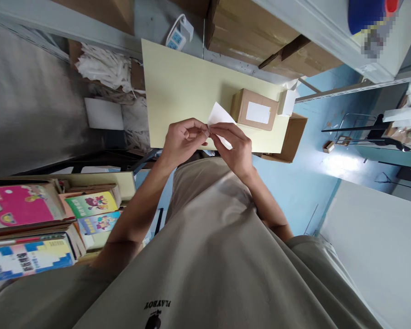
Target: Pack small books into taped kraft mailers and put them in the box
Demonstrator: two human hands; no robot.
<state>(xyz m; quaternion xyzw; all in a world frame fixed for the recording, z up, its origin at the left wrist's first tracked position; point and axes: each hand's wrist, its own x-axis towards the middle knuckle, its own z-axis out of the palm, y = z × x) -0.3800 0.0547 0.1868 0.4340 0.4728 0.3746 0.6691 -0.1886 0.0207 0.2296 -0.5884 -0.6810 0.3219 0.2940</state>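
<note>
Now your right hand (235, 148) pinches white paper sheet (221, 114) over near edge of pale-yellow desk (178, 87); left hand's (181, 142) fingertips bunched, hold unclear; uneven tug could tear sheet

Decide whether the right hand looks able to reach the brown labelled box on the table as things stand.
Probably yes: the box sits on the table just beyond the right hand, with no barrier visible between them. The white paper it holds would likely need releasing first.
</note>
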